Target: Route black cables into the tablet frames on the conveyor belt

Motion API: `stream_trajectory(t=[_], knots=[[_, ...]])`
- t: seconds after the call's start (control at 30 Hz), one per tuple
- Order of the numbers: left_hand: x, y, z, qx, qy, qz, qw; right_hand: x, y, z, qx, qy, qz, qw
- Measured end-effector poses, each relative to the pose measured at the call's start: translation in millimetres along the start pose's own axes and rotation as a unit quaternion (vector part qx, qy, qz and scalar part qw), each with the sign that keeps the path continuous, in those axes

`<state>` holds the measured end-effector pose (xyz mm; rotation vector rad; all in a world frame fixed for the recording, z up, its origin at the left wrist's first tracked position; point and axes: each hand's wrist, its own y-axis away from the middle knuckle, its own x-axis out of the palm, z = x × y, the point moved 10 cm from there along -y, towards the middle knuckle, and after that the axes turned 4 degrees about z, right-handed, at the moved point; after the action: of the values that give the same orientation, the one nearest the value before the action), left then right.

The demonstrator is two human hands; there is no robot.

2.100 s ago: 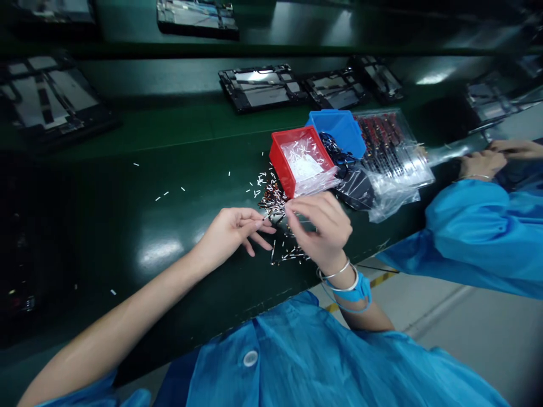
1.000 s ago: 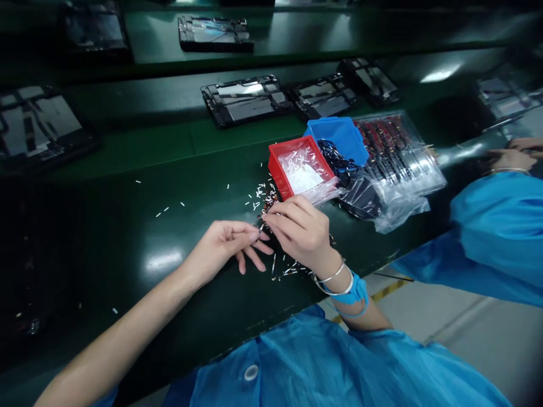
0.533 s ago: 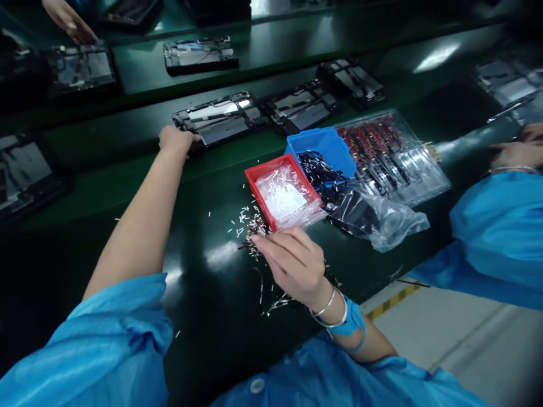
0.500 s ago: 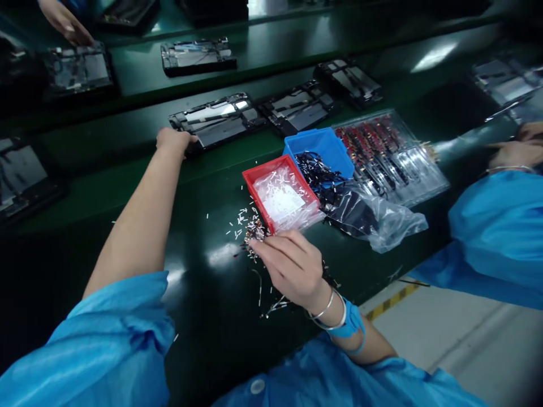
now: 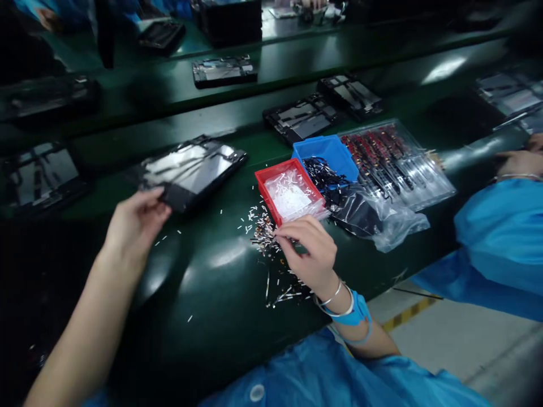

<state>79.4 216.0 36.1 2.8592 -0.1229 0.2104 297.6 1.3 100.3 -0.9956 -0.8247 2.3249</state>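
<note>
My left hand point(image 5: 138, 220) grips the near left corner of a black tray point(image 5: 190, 169) with shiny grey panels and dark strips in it, tilted and raised at one side. My right hand point(image 5: 309, 249) is closed in a pinch, fingertips at a loose pile of tiny white and dark pieces point(image 5: 265, 232) on the green bench. What its fingertips hold is too small to make out. Just beyond them stands a red bin point(image 5: 265, 195) with a plastic bag and small white pieces. A blue bin point(image 5: 316, 146) of black strips touches it.
A clear tray point(image 5: 428, 189) holds rows of red and black parts. A crumpled clear bag point(image 5: 399, 226) lies before it. Similar black trays point(image 5: 303, 118) rest along the green bench point(image 5: 229, 339). At the right edge is a co-worker's hand point(image 5: 520, 163).
My left hand has drawn the black tray toward me and to the left, away from the row. My right hand stays by the pile, its fingers pinched. The view has shifted slightly.
</note>
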Motion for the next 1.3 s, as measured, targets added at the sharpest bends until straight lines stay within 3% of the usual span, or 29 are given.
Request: stream_trajectory(t=[0.13,0.23,0.3,0.37,0.47,0.53,0.57,0.63,0.7,0.73,0.77,0.83,0.9,0.97,1.13,1.3], knots=[[-51.0,105.3,59.1,-0.145,0.013,0.001,0.989,12.7,3.4,-16.6,0.103,-0.084,0.024,0.991],[-65.1,167.5,110.9,-0.233,0.042,0.019,0.971,51.9,13.6,-22.8,0.225,-0.229,0.128,0.938],[-59.2,201.4,137.9,-0.278,0.084,0.045,0.956,83.7,21.5,-10.3,0.274,-0.305,0.212,0.887],[-41.3,231.9,156.6,-0.325,0.139,0.105,0.93,111.9,27.1,7.3,0.301,-0.336,0.276,0.849],[-11.6,272.0,167.8,-0.399,0.214,0.234,0.861,149.0,30.0,29.2,0.318,-0.344,0.325,0.822],[-5.8,285.8,164.7,-0.416,0.219,0.312,0.826,171.3,30.1,38.3,0.318,-0.345,0.338,0.816],[-9.3,284.3,160.5,-0.397,0.197,0.342,0.829,181.1,30.4,40.7,0.317,-0.34,0.343,0.816],[-30.0,259.7,144.7,-0.279,0.086,0.356,0.888,197.3,31.7,42.1,0.313,-0.321,0.356,0.82],[-65.4,221.1,110.2,-0.07,-0.091,0.277,0.954,208.3,33.7,41.2,0.307,-0.298,0.368,0.825],[-82.7,207.5,87.3,0.044,-0.187,0.215,0.958,211.8,34.7,40.5,0.304,-0.291,0.372,0.827],[-95.4,200.4,66.3,0.144,-0.277,0.156,0.937,214.4,35.9,40.1,0.302,-0.286,0.376,0.828],[-103.7,197.4,41.5,0.282,-0.42,0.086,0.858,217.5,38.5,39.6,0.299,-0.278,0.383,0.829],[-97.9,197.0,38.8,0.346,-0.513,0.079,0.782,218.8,40.9,39.5,0.297,-0.261,0.391,0.831],[-90.0,197.1,45.0,0.373,-0.559,0.094,0.735,218.7,41.8,39.9,0.289,-0.237,0.398,0.838],[-75.8,200.5,60.9,0.39,-0.611,0.127,0.677,218.4,40.8,43.2,0.26,-0.181,0.415,0.853],[-71.8,198.8,62.1,0.383,-0.639,0.124,0.655,217.4,36.3,40.6,0.246,-0.154,0.428,0.856]])
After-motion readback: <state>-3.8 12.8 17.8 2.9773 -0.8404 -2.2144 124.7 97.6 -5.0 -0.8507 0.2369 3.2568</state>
